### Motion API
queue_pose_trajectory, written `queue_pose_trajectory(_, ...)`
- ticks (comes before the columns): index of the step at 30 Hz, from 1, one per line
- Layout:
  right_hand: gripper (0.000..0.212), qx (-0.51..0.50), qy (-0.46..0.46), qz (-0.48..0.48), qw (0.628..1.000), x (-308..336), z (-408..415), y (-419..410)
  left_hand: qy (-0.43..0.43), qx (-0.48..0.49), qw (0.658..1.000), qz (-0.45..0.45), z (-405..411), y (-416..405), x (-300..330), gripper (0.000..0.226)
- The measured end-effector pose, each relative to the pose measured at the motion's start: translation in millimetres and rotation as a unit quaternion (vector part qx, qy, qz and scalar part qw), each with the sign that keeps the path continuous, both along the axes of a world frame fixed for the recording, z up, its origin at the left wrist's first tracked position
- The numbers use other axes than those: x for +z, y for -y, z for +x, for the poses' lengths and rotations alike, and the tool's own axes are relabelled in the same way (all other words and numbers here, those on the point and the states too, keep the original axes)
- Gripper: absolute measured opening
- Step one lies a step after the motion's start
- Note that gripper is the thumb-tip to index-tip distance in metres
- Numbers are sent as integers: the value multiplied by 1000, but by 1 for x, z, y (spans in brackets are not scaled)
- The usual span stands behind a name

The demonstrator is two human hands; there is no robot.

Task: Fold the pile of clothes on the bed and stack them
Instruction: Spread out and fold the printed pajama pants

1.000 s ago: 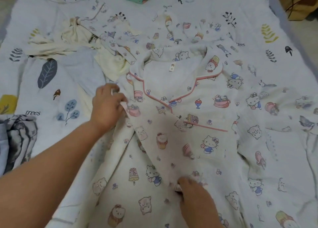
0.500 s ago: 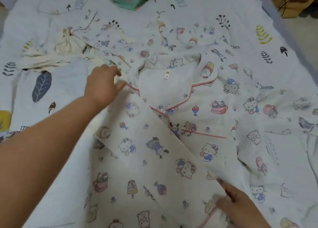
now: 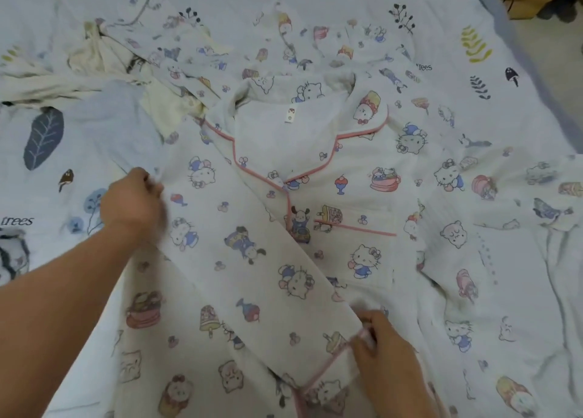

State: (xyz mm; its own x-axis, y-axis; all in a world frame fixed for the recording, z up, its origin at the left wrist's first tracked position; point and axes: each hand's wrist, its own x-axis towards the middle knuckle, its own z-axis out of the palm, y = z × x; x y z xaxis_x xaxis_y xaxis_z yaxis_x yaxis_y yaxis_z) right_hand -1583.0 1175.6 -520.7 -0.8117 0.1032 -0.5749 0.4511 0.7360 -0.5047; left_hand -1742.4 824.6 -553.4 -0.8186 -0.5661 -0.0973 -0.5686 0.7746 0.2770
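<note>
Pyjama top: my pyjama top (image 3: 356,165) lies face up in the middle of the bed, soft crinkled white cotton printed with cartoon cats, its notched collar and chest pocket edged in pink piping.
Sleeve: the sleeve (image 3: 252,269) is folded diagonally across the front, a long flat band running from the shoulder down to its pink-trimmed cuff.
Left hand: my left hand (image 3: 134,201) grips the fabric at the shoulder fold, fingers curled in (a little blurred).
Right hand: my right hand (image 3: 383,351) pinches the cuff end near the lower front, fingers curled on the cloth.
Pile: the pile of clothes (image 3: 104,61) sits crumpled at the upper left, cream and printed pieces tangled, touching the collar side.
Bedsheet: the bedsheet (image 3: 473,48) is pale, with leaf prints.
</note>
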Motion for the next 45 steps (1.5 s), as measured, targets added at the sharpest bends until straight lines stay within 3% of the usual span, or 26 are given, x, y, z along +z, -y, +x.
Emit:
queue_pose_trajectory(3,47,53,-183,176,966,-7,1,15,-36,-43,996,-69,9,-20,6,43)
queue_pose_trajectory(6,61,160,-217,188,945,-13,10,37,-50,-191,979,-41,46,-63,5,63)
queue_pose_trajectory(8,60,239,-188,195,933,-26,22,42,55,-320,946,-8,80,-89,-2,76)
queue_pose_trajectory(11,56,295,-144,224,917,-39,32,33,243,-426,869,-61,109,-94,-23,88)
queue_pose_trajectory(13,59,305,-155,222,913,-39,30,28,283,-425,855,-95,109,-94,-26,88)
queue_pose_trajectory(15,59,301,-167,191,919,-33,25,26,266,-406,869,-95,107,-101,-20,78)
queue_pose_trajectory(18,38,220,-225,109,943,-14,14,8,159,-392,906,-17,108,-128,2,54)
queue_pose_trajectory(20,27,120,-245,96,957,-2,-2,-15,49,-418,907,15,113,-151,12,37)
queue_pose_trajectory(21,24,76,-233,99,964,3,-10,-31,17,-429,903,31,116,-162,14,34)
queue_pose_trajectory(24,31,-62,-216,163,961,7,-29,-84,40,-437,893,104,119,-201,20,37)
queue_pose_trajectory(27,58,-188,-56,209,958,5,-41,-128,45,-447,885,121,122,-231,9,38)
queue_pose_trajectory(28,55,-194,3,220,956,3,-41,-136,52,-445,886,121,123,-239,7,39)
queue_pose_trajectory(31,7,-134,99,243,956,2,-39,-147,74,-439,887,122,126,-258,2,39)
queue_pose_trajectory(34,9,-106,82,214,968,1,-34,-153,90,-425,891,129,128,-267,4,37)
queue_pose_trajectory(38,21,-104,-51,214,970,39,-35,-147,98,-405,890,185,127,-267,21,35)
queue_pose_trajectory(42,38,-33,-159,213,963,103,-38,-113,67,-313,872,371,113,-266,65,23)
queue_pose_trajectory(44,31,34,-177,214,960,132,-39,-86,76,-245,823,507,103,-265,93,18)
queue_pose_trajectory(45,21,70,-178,205,960,145,-40,-71,93,-207,779,584,99,-263,107,23)
